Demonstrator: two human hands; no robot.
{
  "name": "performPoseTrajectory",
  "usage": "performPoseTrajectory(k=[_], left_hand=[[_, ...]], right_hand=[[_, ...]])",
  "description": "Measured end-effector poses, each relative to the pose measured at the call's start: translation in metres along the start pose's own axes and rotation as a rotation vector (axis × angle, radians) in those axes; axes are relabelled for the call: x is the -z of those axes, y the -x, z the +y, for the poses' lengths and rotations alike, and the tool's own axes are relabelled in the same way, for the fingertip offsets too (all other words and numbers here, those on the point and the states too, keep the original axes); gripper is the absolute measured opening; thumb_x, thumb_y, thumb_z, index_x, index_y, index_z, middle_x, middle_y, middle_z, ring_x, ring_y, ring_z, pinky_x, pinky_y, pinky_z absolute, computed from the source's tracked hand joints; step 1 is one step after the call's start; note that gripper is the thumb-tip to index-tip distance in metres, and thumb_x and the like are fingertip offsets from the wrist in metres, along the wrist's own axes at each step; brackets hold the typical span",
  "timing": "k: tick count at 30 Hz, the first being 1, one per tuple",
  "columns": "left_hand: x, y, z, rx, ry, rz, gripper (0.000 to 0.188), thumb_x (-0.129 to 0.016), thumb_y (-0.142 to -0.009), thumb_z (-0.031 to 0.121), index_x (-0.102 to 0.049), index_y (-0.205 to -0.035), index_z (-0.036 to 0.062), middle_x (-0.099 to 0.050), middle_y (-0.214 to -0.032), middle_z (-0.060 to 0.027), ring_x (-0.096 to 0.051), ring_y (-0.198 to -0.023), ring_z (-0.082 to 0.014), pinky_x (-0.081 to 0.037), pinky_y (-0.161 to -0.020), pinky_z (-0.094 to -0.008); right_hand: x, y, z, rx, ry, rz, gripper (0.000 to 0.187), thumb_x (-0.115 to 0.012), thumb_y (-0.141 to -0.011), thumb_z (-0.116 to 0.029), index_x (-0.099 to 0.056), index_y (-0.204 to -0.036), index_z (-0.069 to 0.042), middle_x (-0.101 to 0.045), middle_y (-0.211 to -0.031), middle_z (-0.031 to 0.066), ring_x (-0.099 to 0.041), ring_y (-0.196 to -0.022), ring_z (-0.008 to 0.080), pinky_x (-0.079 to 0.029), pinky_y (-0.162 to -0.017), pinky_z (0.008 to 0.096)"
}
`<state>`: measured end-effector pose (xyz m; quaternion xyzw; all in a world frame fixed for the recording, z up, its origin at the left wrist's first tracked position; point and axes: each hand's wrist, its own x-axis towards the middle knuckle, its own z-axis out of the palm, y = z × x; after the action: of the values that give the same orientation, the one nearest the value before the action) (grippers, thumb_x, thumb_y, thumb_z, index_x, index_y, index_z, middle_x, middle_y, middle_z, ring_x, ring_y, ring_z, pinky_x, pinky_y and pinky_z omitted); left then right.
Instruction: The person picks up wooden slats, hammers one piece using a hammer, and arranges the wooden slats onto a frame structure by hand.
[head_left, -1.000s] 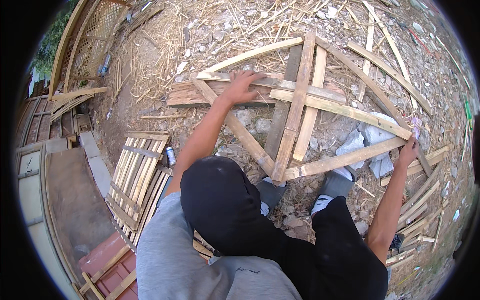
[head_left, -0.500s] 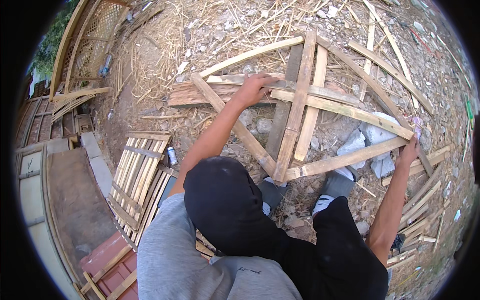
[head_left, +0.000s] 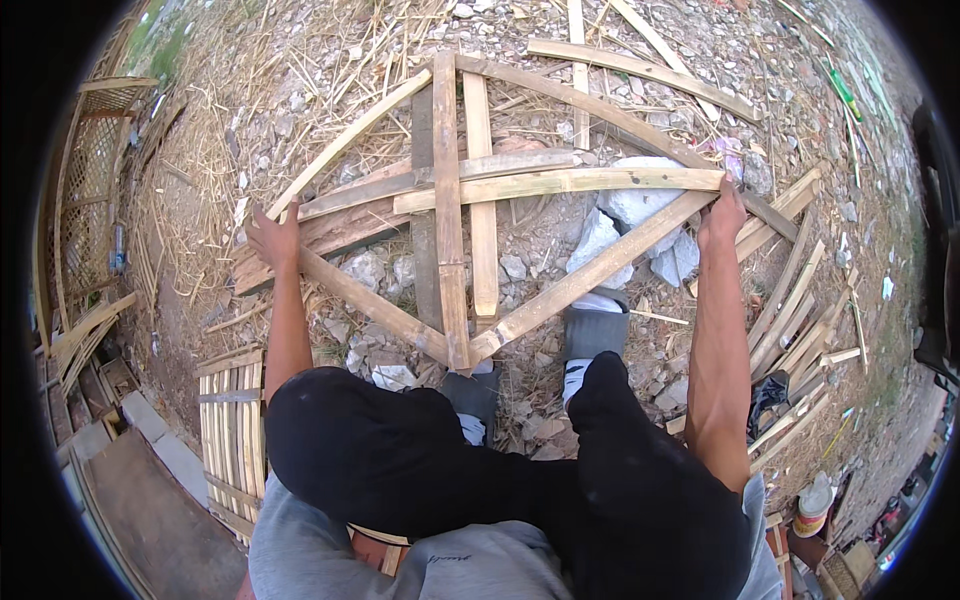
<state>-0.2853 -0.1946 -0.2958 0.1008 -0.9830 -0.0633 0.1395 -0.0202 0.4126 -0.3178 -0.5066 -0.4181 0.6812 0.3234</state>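
Observation:
A kite-shaped frame of wooden slats point(head_left: 590, 275) lies before me, with upright slats point(head_left: 449, 220) down its middle. Two long crosswise slats point(head_left: 560, 184) overlap near the centre. At the frame's left corner, my left hand point(head_left: 274, 238) is closed around the meeting slat ends. My right hand point(head_left: 727, 212) grips the right corner, where the pale crosswise slat meets the lower diagonal one. Beneath the left half rests a thick, rough wooden beam point(head_left: 350, 228). Broken pale blocks point(head_left: 640, 195) sit under the right side, close to my right hand.
My sandalled feet point(head_left: 596, 330) stand just below the frame's lower point. Loose slats point(head_left: 800, 310) are heaped at the right, with more slats point(head_left: 640, 68) at the far side. A slatted wooden panel point(head_left: 232, 430) lies at left. Straw and stones cover the ground.
My left hand has moved from the crosswise slats near the middle out to the frame's left corner. My right hand stays at the right corner. The view has shifted.

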Motion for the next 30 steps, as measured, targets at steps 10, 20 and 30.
performPoseTrajectory(k=[10,20,30], left_hand=[[-0.033,-0.021,-0.045,0.451,0.196,-0.218,0.121,-0.072,-0.059,0.074,-0.033,-0.140,-0.0062,-0.043,-0.139,-0.0261,-0.039,-0.131,-0.0381,-0.027,-0.110,-0.0480],[-0.025,-0.010,-0.033,0.496,0.297,-0.258,0.139,-0.081,-0.050,0.070,-0.013,-0.147,-0.0045,-0.027,-0.145,-0.0311,-0.023,-0.138,-0.0433,-0.023,-0.113,-0.0495],[-0.018,-0.014,-0.035,0.558,0.490,-0.246,0.138,-0.089,-0.058,0.047,0.001,-0.145,-0.0119,-0.022,-0.149,-0.0281,-0.029,-0.137,-0.0366,-0.027,-0.113,-0.0398]], right_hand=[[0.007,0.010,-0.010,0.039,-0.124,-0.068,0.042,-0.057,-0.096,-0.026,-0.051,-0.128,-0.001,-0.055,-0.120,0.0118,-0.055,-0.109,0.0253,-0.045,-0.097,0.0402],[0.012,0.003,-0.005,0.029,-0.124,-0.092,0.045,-0.056,-0.096,-0.027,-0.047,-0.131,0.001,-0.050,-0.126,0.0132,-0.050,-0.115,0.0281,-0.042,-0.100,0.0437],[0.021,-0.002,-0.001,0.005,-0.199,-0.134,0.041,-0.055,-0.097,-0.025,-0.049,-0.124,0.005,-0.054,-0.121,0.0177,-0.052,-0.113,0.0301,-0.045,-0.099,0.0439]])
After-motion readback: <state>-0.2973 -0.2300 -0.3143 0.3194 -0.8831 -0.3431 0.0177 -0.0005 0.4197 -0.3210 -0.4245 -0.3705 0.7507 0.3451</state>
